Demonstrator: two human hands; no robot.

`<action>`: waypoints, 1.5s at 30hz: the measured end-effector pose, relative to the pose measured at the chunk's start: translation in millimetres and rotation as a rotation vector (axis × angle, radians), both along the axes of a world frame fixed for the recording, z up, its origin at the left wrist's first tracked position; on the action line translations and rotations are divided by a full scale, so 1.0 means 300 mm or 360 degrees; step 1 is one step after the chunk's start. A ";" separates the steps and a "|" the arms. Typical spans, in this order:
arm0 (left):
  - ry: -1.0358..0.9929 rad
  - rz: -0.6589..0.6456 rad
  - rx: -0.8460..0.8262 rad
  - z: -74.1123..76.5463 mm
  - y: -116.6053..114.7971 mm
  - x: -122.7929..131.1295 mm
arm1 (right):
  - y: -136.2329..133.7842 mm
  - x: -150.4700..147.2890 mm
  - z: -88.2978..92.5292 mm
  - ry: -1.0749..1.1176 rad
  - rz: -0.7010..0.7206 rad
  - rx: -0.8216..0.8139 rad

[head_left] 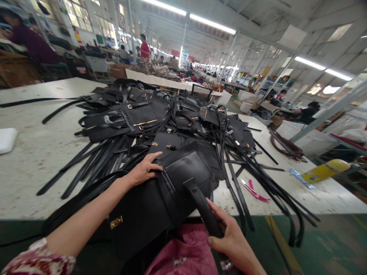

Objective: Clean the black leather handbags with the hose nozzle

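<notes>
A black leather bag piece (pixel 134 214) with a gold clasp lies across the near table edge and hangs over it, above my lap. My left hand (pixel 145 168) rests on its upper part beside a folded seam, fingers stretched out and apart. A wide black strap (pixel 205 208) runs down from the piece's right part. My right hand (pixel 229 233) is closed around this strap near its lower end, thumb on the near side. Something shiny and metallic shows below that hand, too blurred to name.
Black bag parts (pixel 143 114) with gold zips and buckles are heaped on the white table (pixel 23 175), long straps trailing both ways. At right are pink-handled snips (pixel 255 191), a yellow bottle (pixel 327 170) and brown straps (pixel 286 147). People work farther back.
</notes>
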State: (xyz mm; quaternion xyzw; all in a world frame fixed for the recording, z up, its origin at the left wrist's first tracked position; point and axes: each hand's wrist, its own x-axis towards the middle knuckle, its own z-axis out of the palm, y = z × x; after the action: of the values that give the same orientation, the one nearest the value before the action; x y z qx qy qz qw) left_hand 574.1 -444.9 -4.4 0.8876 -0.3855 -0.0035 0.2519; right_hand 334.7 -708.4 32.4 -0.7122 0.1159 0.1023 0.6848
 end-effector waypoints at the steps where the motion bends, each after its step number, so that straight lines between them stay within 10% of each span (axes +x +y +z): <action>1: 0.0049 -0.0051 0.0078 0.004 -0.017 0.008 | -0.004 -0.004 0.005 -0.0014 -0.0009 -0.0018; 19: 0.0458 0.0428 0.0810 0.019 -0.267 0.120 | 0.041 -0.067 0.080 -0.0146 0.0315 -0.0412; 35: 0.0250 0.0318 0.0423 -0.024 -0.182 0.073 | -0.038 -0.110 -0.086 -0.0113 0.0114 -0.0252; 41: 0.0187 0.0286 0.0250 0.003 -0.158 0.030 | -0.005 -0.029 -0.051 -0.0153 0.0051 0.0049; 45: 0.0153 0.0656 0.0157 0.001 -0.166 0.051 | -0.020 0.007 -0.021 -0.0264 -0.0111 0.0091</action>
State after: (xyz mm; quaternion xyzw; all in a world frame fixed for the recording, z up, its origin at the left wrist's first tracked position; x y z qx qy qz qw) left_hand 589.5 -494.6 -4.0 0.9577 -0.1829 -0.0129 0.2216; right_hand 336.8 -714.3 26.1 -0.6940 0.0805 0.0224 0.7151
